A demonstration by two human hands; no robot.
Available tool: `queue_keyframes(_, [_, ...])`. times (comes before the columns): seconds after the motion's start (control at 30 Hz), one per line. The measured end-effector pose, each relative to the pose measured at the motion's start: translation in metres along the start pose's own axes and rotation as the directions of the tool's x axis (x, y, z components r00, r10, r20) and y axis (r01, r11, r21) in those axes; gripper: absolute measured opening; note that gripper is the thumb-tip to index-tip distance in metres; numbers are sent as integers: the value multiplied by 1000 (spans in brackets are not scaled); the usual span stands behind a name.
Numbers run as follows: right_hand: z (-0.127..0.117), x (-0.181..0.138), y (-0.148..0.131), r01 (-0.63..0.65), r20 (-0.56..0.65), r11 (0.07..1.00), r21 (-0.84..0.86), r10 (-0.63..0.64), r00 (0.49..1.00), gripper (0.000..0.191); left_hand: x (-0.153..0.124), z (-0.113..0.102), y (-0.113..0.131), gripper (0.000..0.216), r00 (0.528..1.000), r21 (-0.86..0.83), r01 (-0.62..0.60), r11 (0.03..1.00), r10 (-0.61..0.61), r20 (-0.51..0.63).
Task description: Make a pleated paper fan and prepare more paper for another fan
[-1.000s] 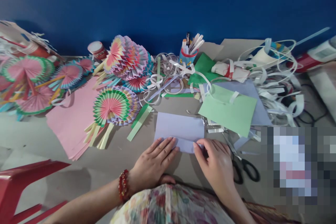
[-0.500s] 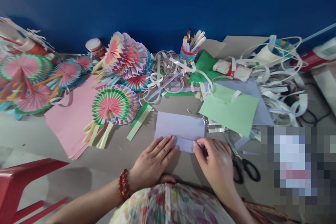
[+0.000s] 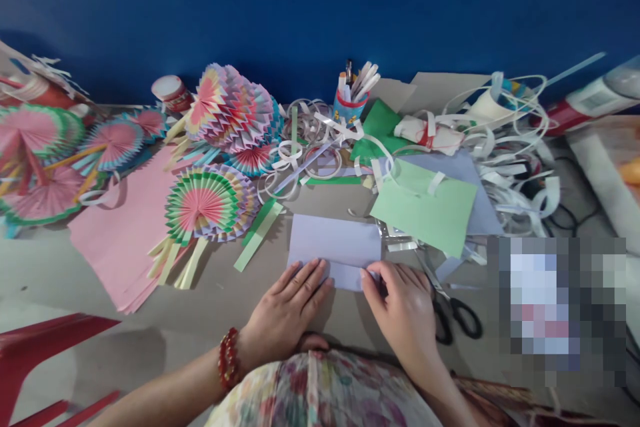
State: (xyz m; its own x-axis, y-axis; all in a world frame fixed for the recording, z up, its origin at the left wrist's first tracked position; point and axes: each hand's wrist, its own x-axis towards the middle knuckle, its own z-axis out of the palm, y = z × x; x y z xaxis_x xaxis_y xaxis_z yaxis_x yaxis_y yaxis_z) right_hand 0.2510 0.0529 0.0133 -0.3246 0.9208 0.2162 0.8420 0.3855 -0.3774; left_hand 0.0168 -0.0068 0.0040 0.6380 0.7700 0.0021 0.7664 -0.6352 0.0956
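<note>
A lilac sheet of paper [image 3: 335,237] lies on the table before me, its near edge folded up in a strip. My left hand [image 3: 285,303] rests flat over the lower left part of that fold, fingers stretched out. At the lower right corner, my right hand [image 3: 403,297] pinches the folded edge between thumb and curled fingers. Black-handled scissors [image 3: 465,317] lie right beside my right hand, their blades partly hidden under paper scraps. Just past the sheet's right side is a light green sheet [image 3: 425,203], on top of a larger lilac sheet [image 3: 475,180].
Pleated paper fans [image 3: 203,203] and a pink paper stack [image 3: 117,227] are on the left. A pen cup [image 3: 350,107] stands at the back by the blue wall, among curled white strips [image 3: 515,193]. A red stool [image 3: 45,340] is at the lower left.
The whole view has shifted slightly, so things appear a little farther left. Both hands keep nearly the same place on the folded lilac sheet.
</note>
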Motion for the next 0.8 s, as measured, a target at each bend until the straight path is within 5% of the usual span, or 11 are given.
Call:
queue_keyframes(0.4, [4,-7,3,-74,-32,997,35,75,997,16,0,5,1,94,998,9,11,1000,-10,-59])
queue_keyframes(0.8, [-2,-13,-3,-3,-85,997,-73,-4,996,18,1,8,3,101,998,6,7,1000,-7,-63])
